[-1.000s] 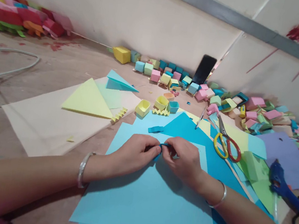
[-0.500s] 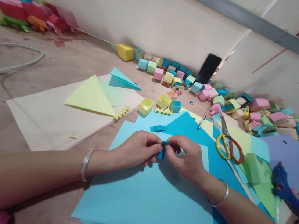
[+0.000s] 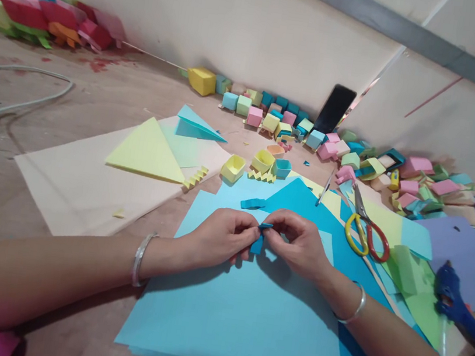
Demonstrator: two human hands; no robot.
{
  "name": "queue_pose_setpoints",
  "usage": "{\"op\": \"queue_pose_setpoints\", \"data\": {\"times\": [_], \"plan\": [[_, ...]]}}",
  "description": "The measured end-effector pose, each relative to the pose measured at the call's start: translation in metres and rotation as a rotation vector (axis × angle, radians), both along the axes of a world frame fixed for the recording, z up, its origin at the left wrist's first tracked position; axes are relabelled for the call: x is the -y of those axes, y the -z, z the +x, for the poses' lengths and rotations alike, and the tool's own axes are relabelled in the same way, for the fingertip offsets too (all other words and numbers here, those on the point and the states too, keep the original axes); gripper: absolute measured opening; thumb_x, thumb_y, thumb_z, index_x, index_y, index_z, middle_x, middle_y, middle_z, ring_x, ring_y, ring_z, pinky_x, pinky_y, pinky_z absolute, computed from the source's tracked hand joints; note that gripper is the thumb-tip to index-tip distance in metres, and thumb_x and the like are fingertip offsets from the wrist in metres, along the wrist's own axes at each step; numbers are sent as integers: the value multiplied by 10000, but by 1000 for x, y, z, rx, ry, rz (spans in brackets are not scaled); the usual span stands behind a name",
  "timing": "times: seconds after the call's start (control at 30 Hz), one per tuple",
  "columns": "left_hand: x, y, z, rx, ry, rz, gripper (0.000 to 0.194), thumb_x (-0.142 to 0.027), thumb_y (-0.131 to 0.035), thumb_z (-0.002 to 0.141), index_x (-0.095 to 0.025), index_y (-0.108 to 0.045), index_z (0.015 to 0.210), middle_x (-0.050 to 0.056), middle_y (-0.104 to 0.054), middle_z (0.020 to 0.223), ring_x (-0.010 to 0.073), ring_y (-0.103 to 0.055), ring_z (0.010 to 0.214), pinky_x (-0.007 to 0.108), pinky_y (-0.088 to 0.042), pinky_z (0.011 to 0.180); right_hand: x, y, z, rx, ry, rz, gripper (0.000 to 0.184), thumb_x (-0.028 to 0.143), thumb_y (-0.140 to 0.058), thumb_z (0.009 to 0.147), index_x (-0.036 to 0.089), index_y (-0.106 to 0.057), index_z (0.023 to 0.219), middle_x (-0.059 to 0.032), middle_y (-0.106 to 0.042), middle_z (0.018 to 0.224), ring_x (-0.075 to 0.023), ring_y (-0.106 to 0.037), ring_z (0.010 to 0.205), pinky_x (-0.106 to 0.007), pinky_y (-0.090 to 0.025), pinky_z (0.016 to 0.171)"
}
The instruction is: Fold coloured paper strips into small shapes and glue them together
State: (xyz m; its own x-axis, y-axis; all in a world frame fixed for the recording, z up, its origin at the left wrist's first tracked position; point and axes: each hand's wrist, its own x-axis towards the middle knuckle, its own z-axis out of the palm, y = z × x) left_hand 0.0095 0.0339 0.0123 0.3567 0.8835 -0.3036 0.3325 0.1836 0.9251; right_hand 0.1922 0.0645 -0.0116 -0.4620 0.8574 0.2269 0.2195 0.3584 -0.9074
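Note:
Between my two hands is a small dark blue paper strip, bent, with one end hanging down. My left hand pinches it from the left between thumb and fingers. From the right, my right hand pinches its upper part with thumb and forefinger. Both hands hover over a stack of light blue paper sheets. Just beyond them lies another blue paper strip, beside a darker blue sheet. Small open paper boxes in yellow and blue stand farther back, near zigzag-folded yellow strips.
Scissors with yellow and red handles lie right of my hands, near a blue glue gun. Many small paper boxes line the wall, with a phone leaning there. A folded yellow sheet lies left.
The blue strip in my fingers has turned, so its hanging end shows more. Both hands stay close together in nearly the same place. The view has shifted slightly.

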Motion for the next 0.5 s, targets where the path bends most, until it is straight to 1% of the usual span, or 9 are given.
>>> {"op": "queue_pose_setpoints", "data": {"times": [0.2, 0.3, 0.4, 0.5], "plan": [[4, 6, -1, 108, -10, -7, 271, -290, -455, 902, -152, -565, 696, -20, -594, 540, 67, -535, 421, 165, -432, 409, 0, -4, 2, -38, -85, 139, 173, 54, -573, 771, 194, -650, 836, -27, -660, 804, -143, -603, 761, -276, -490, 657], [4, 10, -1, 157, -1, -45, 254, -294, -459, 901, -148, -578, 731, -18, -605, 557, 69, -548, 422, 168, -450, 409, 1, -4, 2, -60, -88, 176, 208, 21, -565, 754, 197, -652, 822, -20, -659, 776, -146, -611, 758, -281, -492, 660], [3, 12, 0, 180, 1, -101, 250, -292, -467, 898, -149, -560, 715, -6, -624, 566, 74, -558, 419, 169, -455, 405, -2, -6, 4, -65, -95, 254, 232, -10, -561, 727, 192, -656, 792, -12, -655, 728, -143, -616, 731, -280, -492, 658], [3, 12, 1, 215, -3, -131, 261, -309, -491, 892, -151, -540, 690, 4, -636, 569, 72, -555, 413, 167, -454, 402, -8, -9, 6, -41, -185, 314, 238, -10, -558, 735, 184, -670, 815, -23, -665, 732, -142, -624, 714, -281, -506, 649]]}}
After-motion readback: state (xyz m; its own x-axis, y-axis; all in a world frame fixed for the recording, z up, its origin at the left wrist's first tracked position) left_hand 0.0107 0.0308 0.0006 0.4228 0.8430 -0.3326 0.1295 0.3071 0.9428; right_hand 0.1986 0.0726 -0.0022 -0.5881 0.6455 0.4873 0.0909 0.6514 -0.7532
